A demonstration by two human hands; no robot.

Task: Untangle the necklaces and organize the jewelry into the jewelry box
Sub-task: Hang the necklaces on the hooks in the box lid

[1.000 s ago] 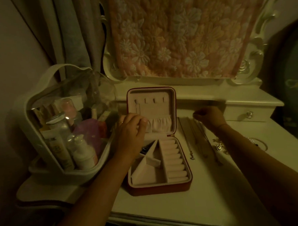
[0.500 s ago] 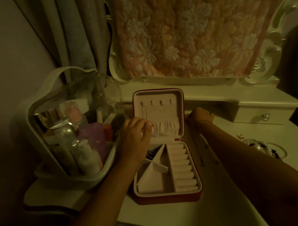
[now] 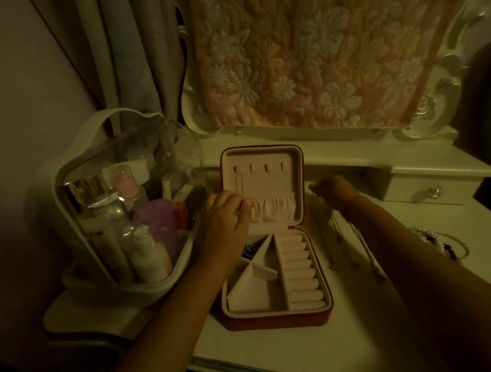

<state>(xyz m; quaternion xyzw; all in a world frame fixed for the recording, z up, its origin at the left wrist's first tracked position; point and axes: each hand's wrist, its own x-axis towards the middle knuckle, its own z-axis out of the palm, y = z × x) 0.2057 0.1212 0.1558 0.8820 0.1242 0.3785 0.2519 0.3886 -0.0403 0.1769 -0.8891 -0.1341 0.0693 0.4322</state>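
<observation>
Our left hand (image 3: 226,223) curls its fingers round the lid corner of the open jewelry box (image 3: 275,319). Our right hand (image 3: 336,193) has tightly curled fingers. Whether they pinch the necklaces (image 3: 356,238) trailing below them on the table (image 3: 302,349), we cannot tell.

Your jewelry box (image 3: 275,321) sits open on the surface (image 3: 302,352), lid upright. At its 9 o'clock your left hand (image 3: 226,226) touches the lid's gathered pocket, fingers curled, grip unclear. At 3 o'clock your right hand (image 3: 336,191) pinches the top of the necklaces (image 3: 362,245), which trail toward 5 o'clock.
</observation>
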